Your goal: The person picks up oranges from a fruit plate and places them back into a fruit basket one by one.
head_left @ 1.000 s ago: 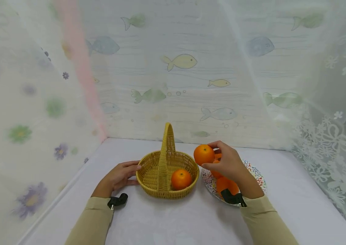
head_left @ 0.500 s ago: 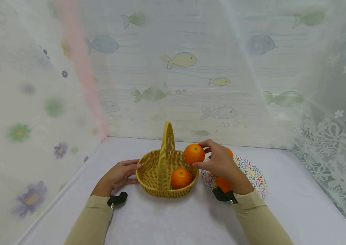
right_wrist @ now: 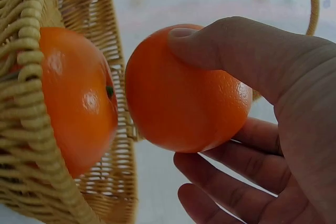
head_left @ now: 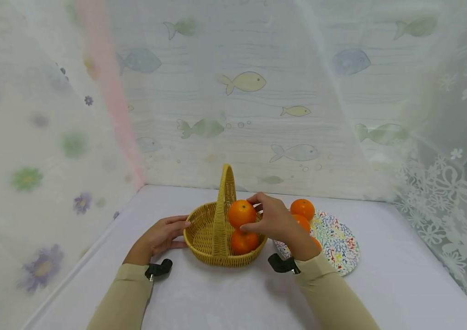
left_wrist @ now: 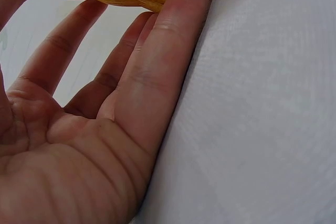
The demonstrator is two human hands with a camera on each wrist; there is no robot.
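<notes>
My right hand (head_left: 272,220) pinches an orange (head_left: 241,214) between thumb and fingers, inside the right part of a yellow wicker basket (head_left: 202,256). Just below the held fruit, another orange (right_wrist: 79,103) lies in the basket; its stem dimple faces the held one in the right wrist view. At the basket's left side, my left hand (head_left: 165,236) holds the wall, thumb over the rim and the other fingers (left_wrist: 168,51) against the outside low down. The basket's tall handle (head_left: 219,215) stands upright between the bare left part and the oranges.
Right of the basket is a round plate (head_left: 338,243) with colourful speckles. Several oranges (head_left: 302,209) lie on its left part, some hidden by my right hand and wrist. A white cloth covers the table (head_left: 225,298), and a curtain printed with fish (head_left: 246,82) hangs behind.
My right hand has carried the orange leftward from above the plate, over the basket's right rim, and down above the other orange. The left hand and basket have stayed in place.
</notes>
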